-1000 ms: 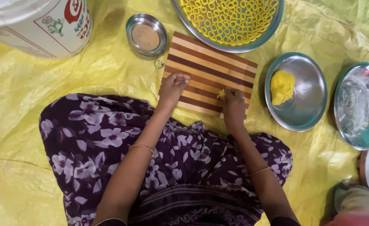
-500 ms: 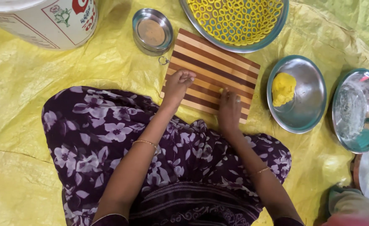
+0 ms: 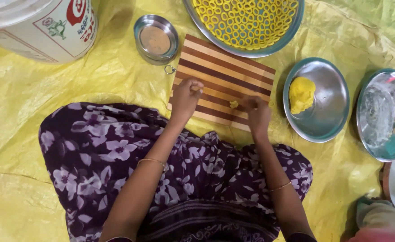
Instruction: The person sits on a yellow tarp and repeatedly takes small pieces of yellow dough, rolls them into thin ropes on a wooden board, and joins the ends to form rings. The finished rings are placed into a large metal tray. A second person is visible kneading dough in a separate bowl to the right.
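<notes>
Small yellow dough piece (image 3: 234, 104) at striped cutting board's (image 3: 226, 71) near edge, pinched by right hand (image 3: 256, 114). Left hand (image 3: 186, 96) loosely curled on board's near-left corner, holding nothing visible. Dough lump (image 3: 301, 94) in steel plate (image 3: 327, 121) just right.

One striped cutting board (image 3: 226, 74), four steel dishes (image 3: 327, 96), one white bucket (image 3: 49, 27), two hands (image 3: 184, 98).
</notes>
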